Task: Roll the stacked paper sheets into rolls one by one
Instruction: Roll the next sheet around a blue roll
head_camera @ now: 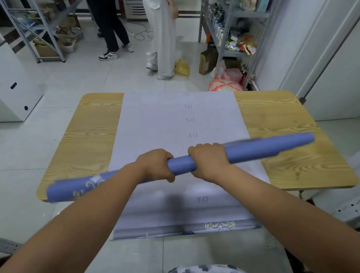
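A long blue-violet paper roll (pixel 268 148) with a pale floral print near its left end lies crosswise above the table. My left hand (pixel 156 166) and my right hand (pixel 209 160) both grip it near its middle, fingers curled round it, a short gap between them. Under the roll the stacked paper sheets (pixel 160 120) lie flat, pale side up with printed numbers. Their near end (pixel 187 229) hangs over the table's front edge and shows the blue patterned side.
The wooden table (pixel 288 121) carries the sheets down its middle. Two people stand on the tiled floor beyond it. Metal shelves (pixel 231 13) stand at the right, more shelves at the back left, and a white cabinet (pixel 3 87) at the left.
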